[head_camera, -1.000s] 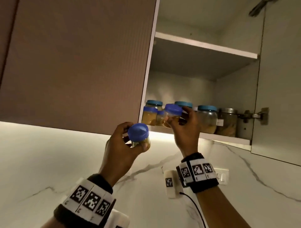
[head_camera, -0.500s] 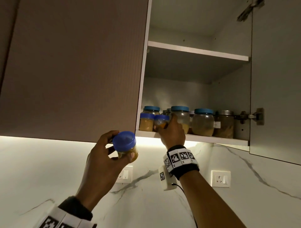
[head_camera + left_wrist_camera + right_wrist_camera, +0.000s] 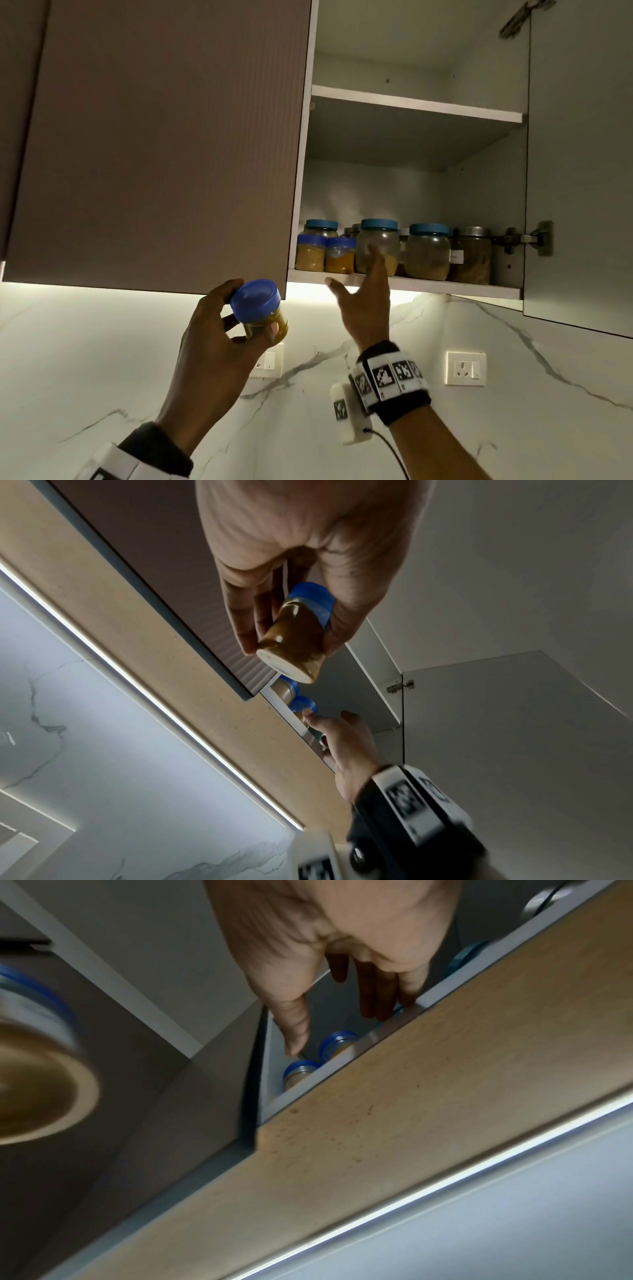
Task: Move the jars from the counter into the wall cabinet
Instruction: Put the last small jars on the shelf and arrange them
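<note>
My left hand (image 3: 219,329) (image 3: 294,569) grips a small blue-lidded jar (image 3: 260,310) (image 3: 296,638) of yellow-brown powder, below the closed cabinet door. My right hand (image 3: 363,301) (image 3: 342,969) is empty, fingers straight, just below and in front of the lower shelf (image 3: 445,287) of the open wall cabinet. Right beside its thumb, a small blue-lidded jar (image 3: 339,255) (image 3: 337,1045) stands on the shelf next to another small one (image 3: 310,253) (image 3: 298,1073). Behind them stand several larger jars (image 3: 428,251).
The closed brown cabinet door (image 3: 164,144) hangs left of the opening; the open door (image 3: 582,164) stands at the right on its hinge (image 3: 534,238). The upper shelf (image 3: 411,102) is bare. Wall sockets (image 3: 466,373) sit on the marble backsplash under the light strip.
My right hand set its small jar on the lower shelf beside the other small one, let go and drew back down. The left hand still holds its jar, slightly lower.
</note>
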Demonstrator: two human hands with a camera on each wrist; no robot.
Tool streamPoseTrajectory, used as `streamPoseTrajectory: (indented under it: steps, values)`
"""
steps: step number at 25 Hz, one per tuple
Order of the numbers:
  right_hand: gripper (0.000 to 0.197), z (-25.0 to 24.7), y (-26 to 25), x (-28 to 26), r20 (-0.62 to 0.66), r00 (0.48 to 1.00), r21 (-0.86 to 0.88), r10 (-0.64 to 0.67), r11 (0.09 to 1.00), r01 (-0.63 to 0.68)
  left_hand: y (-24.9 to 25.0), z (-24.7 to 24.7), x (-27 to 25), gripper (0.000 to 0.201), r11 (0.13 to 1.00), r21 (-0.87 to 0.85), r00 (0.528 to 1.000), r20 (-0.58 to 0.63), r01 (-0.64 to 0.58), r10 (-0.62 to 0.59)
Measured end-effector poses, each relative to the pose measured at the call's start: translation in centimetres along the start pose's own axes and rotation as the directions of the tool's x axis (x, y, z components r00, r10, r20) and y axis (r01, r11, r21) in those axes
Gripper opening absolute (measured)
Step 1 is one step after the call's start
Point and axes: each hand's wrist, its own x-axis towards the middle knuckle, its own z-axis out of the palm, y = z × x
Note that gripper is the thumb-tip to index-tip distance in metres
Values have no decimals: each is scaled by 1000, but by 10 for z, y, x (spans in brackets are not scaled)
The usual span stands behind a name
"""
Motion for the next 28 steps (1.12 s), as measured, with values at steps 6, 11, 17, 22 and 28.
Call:
streamPoseTrajectory:
  steps: [6, 11, 17, 22, 28]
  values:
    - [66, -20, 1, -89, 388, 922, -49, 0, 999, 21, 4, 38, 4, 71, 999, 32, 999, 44, -17, 15]
    - [59, -34, 13, -77, 218, 975, -72, -31, 996, 48, 2, 85, 8, 77, 998, -20, 982, 177, 65, -61]
    - [50, -72, 22, -46, -29, 999, -61, -27, 998, 25, 7, 124, 21, 67, 996, -62, 955, 287, -61, 76]
    - [45, -96, 40, 15, -177, 984, -84, -13, 996, -2, -27, 124, 52, 34, 681, 556, 878, 265, -476, 397]
    - [29, -78, 61, 63, -201, 971, -295, -126, 953, 63, -53, 122, 78, 39, 467, 684, 810, 333, -560, 483]
